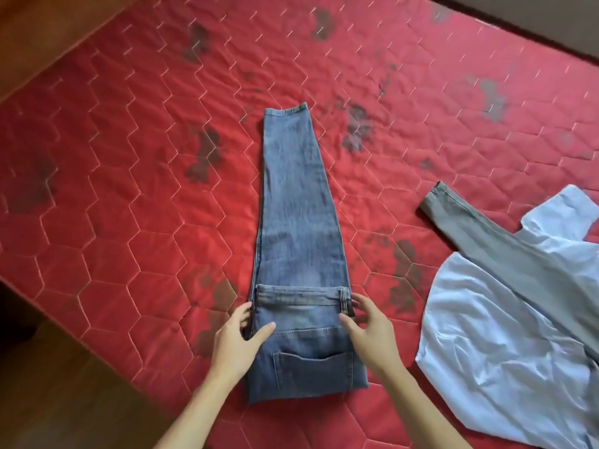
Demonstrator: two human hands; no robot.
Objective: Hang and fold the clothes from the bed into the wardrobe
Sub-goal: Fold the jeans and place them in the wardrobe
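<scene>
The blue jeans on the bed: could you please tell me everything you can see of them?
The blue jeans are faded denim, folded lengthwise with legs stacked, lying flat on the red quilted mattress. The legs run away from the person to the hems. The waist end is folded over them, showing the waistband, a belt loop and a back pocket. The left hand pinches the left edge, thumb on top; the right hand touches the right edge by the belt loop.
</scene>
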